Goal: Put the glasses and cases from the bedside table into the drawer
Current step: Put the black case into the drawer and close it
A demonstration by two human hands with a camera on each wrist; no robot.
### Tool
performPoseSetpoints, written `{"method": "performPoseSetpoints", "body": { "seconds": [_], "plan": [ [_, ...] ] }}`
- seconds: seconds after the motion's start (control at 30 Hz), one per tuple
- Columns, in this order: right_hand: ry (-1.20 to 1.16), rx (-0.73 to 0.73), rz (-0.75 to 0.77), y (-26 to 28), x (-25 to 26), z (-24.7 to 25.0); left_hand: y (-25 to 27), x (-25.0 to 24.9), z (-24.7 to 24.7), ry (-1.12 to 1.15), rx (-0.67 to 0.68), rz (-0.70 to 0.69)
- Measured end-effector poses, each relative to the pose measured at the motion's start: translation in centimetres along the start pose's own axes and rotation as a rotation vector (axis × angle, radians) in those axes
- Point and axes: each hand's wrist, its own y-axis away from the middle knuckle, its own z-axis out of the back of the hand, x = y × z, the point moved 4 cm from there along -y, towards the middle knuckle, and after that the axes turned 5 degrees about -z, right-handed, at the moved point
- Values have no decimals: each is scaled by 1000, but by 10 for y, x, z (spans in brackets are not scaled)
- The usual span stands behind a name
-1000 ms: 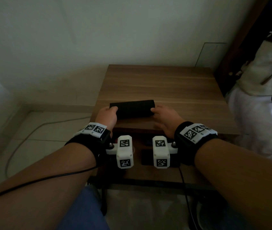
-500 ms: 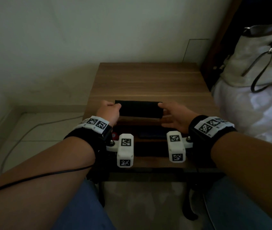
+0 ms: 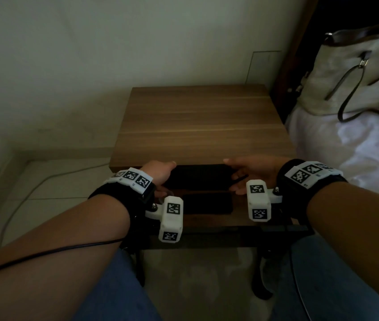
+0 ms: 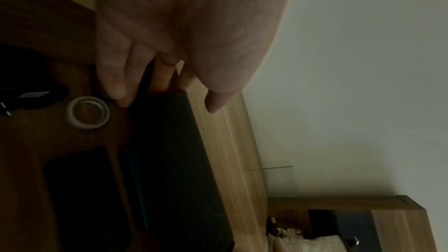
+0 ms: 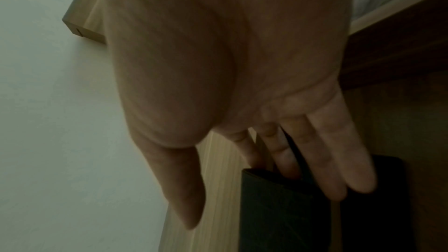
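Observation:
A long black glasses case (image 3: pixel 198 176) hangs level just in front of the bedside table's (image 3: pixel 197 121) front edge, over the open drawer (image 3: pixel 237 218). My left hand (image 3: pixel 167 174) touches its left end with straight fingers, thumb apart; in the left wrist view the case (image 4: pixel 174 150) runs away from the fingertips (image 4: pixel 121 97). My right hand (image 3: pixel 232 177) carries the right end with straight fingers (image 5: pixel 337 189), a dark flap passing between them, against the case (image 5: pixel 274 214). A second black case (image 3: pixel 207 203) lies flat in the drawer below.
A white tape roll (image 4: pixel 87 112) and small dark items (image 4: pixel 34 95) lie at the drawer's left. A pale handbag (image 3: pixel 350 72) sits on the white bed (image 3: pixel 357 154) to the right. A cable (image 3: pixel 33 181) crosses the floor on the left. The tabletop carries nothing.
Both hands have brought the black case off the tabletop, toward me and down past the front edge, over the open drawer. The view has tilted lower.

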Motion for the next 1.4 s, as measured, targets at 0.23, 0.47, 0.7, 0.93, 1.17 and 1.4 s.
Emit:
{"method": "performPoseSetpoints", "body": {
  "seconds": [0.23,0.47,0.7,0.93,1.17,1.4],
  "plan": [
    [34,9,-113,-28,-21,5,-13,17,-15,-73,88,103],
    [107,-10,-172,-61,-47,2,-33,37,-40,-95,151,156],
    [114,-48,-229,-92,-69,3,-52,53,-57,-99,256,198],
    [129,-32,-271,-107,-77,-2,-66,51,-65,-298,327,160],
    [137,-33,-280,-116,-83,-5,-78,62,-76,-380,425,220],
    [45,-15,-281,-121,-85,-10,-85,66,-83,-401,413,223]
  ]
}}
